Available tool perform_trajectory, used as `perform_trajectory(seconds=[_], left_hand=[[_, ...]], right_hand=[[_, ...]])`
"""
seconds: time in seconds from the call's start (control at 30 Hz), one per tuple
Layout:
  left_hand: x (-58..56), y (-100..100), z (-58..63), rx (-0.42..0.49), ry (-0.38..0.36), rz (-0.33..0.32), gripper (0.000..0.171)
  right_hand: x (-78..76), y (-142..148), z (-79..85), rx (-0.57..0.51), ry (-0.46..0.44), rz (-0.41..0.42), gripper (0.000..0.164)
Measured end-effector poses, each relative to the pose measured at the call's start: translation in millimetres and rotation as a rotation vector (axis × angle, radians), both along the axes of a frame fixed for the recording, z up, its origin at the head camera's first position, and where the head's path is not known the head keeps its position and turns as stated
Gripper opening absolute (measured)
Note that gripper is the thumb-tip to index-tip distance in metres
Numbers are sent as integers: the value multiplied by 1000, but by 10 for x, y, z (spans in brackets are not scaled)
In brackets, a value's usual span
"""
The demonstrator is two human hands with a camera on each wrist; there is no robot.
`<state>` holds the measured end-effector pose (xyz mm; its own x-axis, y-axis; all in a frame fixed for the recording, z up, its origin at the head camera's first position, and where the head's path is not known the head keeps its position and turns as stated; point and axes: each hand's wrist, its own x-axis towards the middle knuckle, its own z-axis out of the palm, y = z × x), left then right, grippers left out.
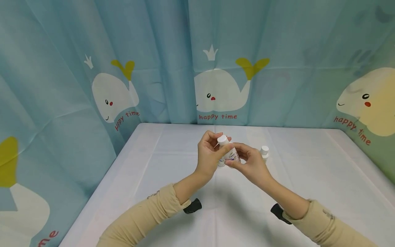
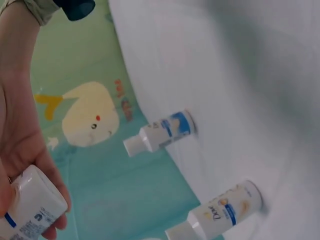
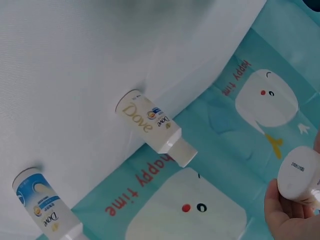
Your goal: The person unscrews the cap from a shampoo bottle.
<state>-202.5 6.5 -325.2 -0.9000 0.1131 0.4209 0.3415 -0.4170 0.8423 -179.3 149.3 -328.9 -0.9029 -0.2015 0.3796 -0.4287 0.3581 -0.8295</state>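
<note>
Above the table, both hands hold one white Dove-style lotion bottle (image 1: 232, 155), tilted with its white cap up and to the left. My left hand (image 1: 207, 152) grips it near the cap, thumb across the front. Around the lower body curl the fingers and thumb of my right hand (image 1: 253, 165). The bottle's printed back (image 2: 37, 207) shows in the left wrist view, and its round white base (image 3: 296, 175) in the right wrist view. Two more white Dove bottles stand on the table: a gold-lettered one (image 3: 147, 122) behind the hands, and a blue-labelled one (image 3: 45, 205) farther right.
A white cloth covers the table (image 1: 172, 147). Blue-green curtains (image 1: 166, 68) printed with whales hang along its back and sides. Each wrist carries a black camera mount (image 1: 192, 206) below a beige sleeve (image 1: 145, 216).
</note>
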Motion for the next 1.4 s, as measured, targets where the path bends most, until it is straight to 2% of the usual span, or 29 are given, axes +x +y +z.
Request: perform_trajectory(seconds=[0.13,0.3,0.47,0.57,0.73,1.0,1.2,1.4], left_hand=[[24,11,18,-18,-25,18,32],[8,-18,-2,-48,5,-13,40],[-27,-64,-12,-90,57,-35,79],[-36,-101,-7,-126,81,-31,87],[-44,-193,-11,-173,88,-45,84],[-47,-360,-35,-280,133,-122,74],[-39,-391,-69,-284,181,-187,64],[-41,-377,-98,-309,185,-143,47]], right_hand=[[-10,0,-10,14,-35,-6,46],[-12,29,-19,3,-72,26,45],[-18,37,-5,-8,-70,43,44],[-19,35,1,-9,-72,44,43],[7,55,-1,13,-93,22,44],[37,91,-26,32,-100,7,44],[48,87,-44,36,-105,12,44],[53,77,-48,25,-104,24,44]])
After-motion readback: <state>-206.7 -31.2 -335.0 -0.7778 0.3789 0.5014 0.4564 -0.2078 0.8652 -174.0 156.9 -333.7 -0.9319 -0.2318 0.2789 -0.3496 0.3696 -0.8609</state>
